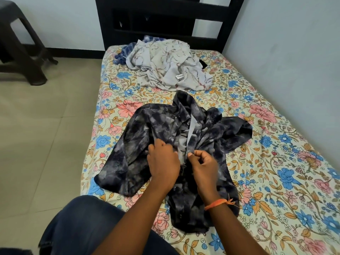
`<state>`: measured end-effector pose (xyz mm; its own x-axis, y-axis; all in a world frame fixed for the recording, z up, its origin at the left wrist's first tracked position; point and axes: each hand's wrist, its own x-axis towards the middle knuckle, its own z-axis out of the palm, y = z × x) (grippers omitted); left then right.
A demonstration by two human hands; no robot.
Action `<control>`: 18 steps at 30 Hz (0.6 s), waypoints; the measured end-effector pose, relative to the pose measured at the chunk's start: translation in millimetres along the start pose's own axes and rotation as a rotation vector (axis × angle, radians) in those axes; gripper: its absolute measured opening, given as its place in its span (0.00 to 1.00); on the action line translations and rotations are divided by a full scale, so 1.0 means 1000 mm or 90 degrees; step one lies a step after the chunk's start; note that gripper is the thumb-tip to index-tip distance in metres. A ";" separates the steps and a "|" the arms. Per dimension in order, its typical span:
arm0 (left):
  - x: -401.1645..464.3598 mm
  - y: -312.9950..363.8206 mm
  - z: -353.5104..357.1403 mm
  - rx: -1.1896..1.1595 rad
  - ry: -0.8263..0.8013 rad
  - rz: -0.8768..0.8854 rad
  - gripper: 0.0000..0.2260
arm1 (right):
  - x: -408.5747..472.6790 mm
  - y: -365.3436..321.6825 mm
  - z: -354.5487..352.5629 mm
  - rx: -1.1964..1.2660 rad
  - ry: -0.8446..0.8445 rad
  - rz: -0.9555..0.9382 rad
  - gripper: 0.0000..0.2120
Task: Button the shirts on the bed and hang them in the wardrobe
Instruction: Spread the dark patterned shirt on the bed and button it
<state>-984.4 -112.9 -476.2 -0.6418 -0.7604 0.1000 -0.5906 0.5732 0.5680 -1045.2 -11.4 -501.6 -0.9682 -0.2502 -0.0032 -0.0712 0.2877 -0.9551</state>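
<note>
Dark tie-dye shirt [165, 144] is lying front-up across the middle of the bed [276, 162], collar pointing toward the headboard [165, 21], sleeves spreading out to either side, placket partly gaping to show the pale inner facing. Left hand [162, 161] is resting on the left edge of the placket, fingers [158, 144] curling down into the fabric and pinching it. Right hand [202, 164] is gripping the opposite placket edge, thumb and forefinger closing narrowly on the cloth just beside the left hand; whether a button sits between them cannot be told. An orange thread band [217, 203] is circling the right wrist. Farther up the bed, a pale grey patterned shirt [171, 67] is sitting in a crumpled heap, lying over a blue checked shirt [127, 50] near the headboard. The floral bedsheet is covering the mattress. A denim-clad knee [82, 223] is pressing near the bed's near-left corner. A dark plastic stool [20, 43] is standing on the tiled floor [46, 126], well apart to the left.
</note>
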 end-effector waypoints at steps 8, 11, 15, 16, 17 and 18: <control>0.010 -0.021 0.025 -0.184 -0.069 -0.084 0.09 | -0.011 0.008 0.003 -0.076 0.006 -0.099 0.02; -0.005 -0.024 0.019 -0.225 -0.086 -0.018 0.04 | -0.021 0.015 0.005 -0.176 0.022 -0.247 0.02; -0.026 -0.035 0.019 -0.311 -0.103 0.016 0.06 | -0.035 0.025 0.010 -0.232 0.010 -0.327 0.06; -0.027 -0.036 0.018 -0.328 -0.114 0.012 0.07 | -0.036 0.026 0.010 -0.230 0.015 -0.326 0.05; -0.027 -0.036 0.016 -0.344 -0.129 0.006 0.07 | -0.037 0.026 0.010 -0.225 0.019 -0.323 0.03; -0.027 -0.037 0.014 -0.361 -0.143 0.004 0.07 | -0.038 0.026 0.009 -0.219 0.019 -0.317 0.03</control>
<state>-952.5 -109.0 -511.5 -0.7682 -0.6393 -0.0350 -0.2741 0.2789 0.9204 -1008.3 -3.1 -528.5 -0.8045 -0.4068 0.4329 -0.5863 0.4267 -0.6886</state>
